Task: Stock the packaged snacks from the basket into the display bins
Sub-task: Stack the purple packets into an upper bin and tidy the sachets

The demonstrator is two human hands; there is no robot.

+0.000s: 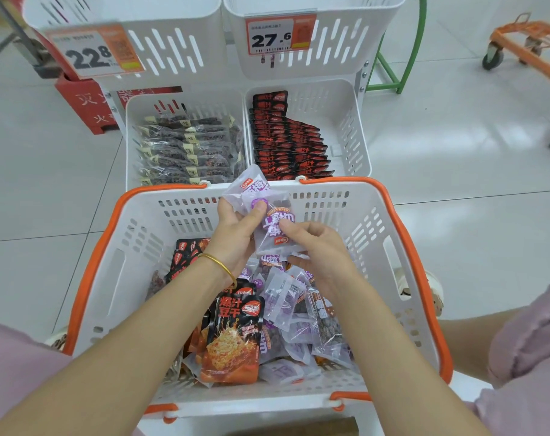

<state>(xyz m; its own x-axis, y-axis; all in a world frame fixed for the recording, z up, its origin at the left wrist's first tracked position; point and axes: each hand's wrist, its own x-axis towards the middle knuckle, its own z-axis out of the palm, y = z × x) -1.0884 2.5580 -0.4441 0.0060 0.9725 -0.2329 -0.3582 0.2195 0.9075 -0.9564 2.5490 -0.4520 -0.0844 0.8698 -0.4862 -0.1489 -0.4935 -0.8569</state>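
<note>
- Left hand point(239, 229) grips a small bunch of purple translucent plastic snack packets point(261, 202), with its thumb curled over the front of the bunch.
- Right hand point(322, 251) meets the same bunch from the right. From my feed its curled fingers pinch the edge of the nearest packet.
- I see the held bunch raised over the far wall of the basket, just short of the lower bins and not inside any of them.
- Under the hands is a white slotted plastic basket with an orange rim point(402, 234). It holds a loose heap of more purple packets point(286, 297) towards the right and red-and-black foil packets printed with an orange food picture point(236, 335) towards the left.
- Just beyond the basket, two white slotted display bins stand side by side.
- I read the lower left bin point(132, 121) as filled with rows of clear packets with dark contents point(185, 149).
- I see a row of black-and-red packets point(286, 143) along the left side of the lower right bin point(352, 127).
- Farther and higher are two upper white bins, one with a price tag reading 22.8 point(93, 53) and one with a price tag reading 27.6 point(278, 36).
- I can see a thin gold bangle point(220, 265) round the left wrist.
- Out on the pale tiled floor point(456, 136) are a green metal frame point(393, 73), an orange wheeled trolley point(525, 39) at far right and a red box point(85, 105) at far left.
</note>
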